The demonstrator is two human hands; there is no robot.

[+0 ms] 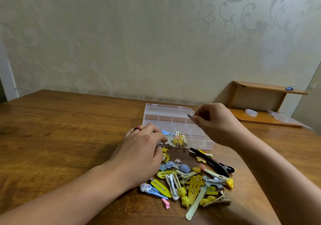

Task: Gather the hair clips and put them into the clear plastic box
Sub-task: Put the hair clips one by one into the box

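We saw a clear plastic box (175, 120) standing open on a wooden table (60, 120), its lid tipped back toward the patterned wall (121, 33). A few hair clips already lay in the box's front left compartment (177, 140), among them yellow star-shaped ones and a small blue one. The rest of the hair clips sat in a loose pile (191, 181) on the table just in front of the box: mostly yellow and pale green snap clips, a long black clip (213, 162) along the pile's far right edge, a blue clip with a white cloud charm (149, 189) at the near left, and a small pink clip (165, 203) beside it.

The left hand (140, 148), with a red ring (137, 128) on one finger, lay at the box's front left corner, its fingers curled down over the edge; we could not tell whether they held a clip. The right hand (213, 120) hovered over the right side of the box, thumb and fingers pinched on a small grey metal clip (190, 116).

Further right on the table stood a small wooden shelf (265, 103), with a blue item on its top board and a roll of clear tape (251, 112) on its lower board. A clear plastic bag (284, 118) lay beside the tape.
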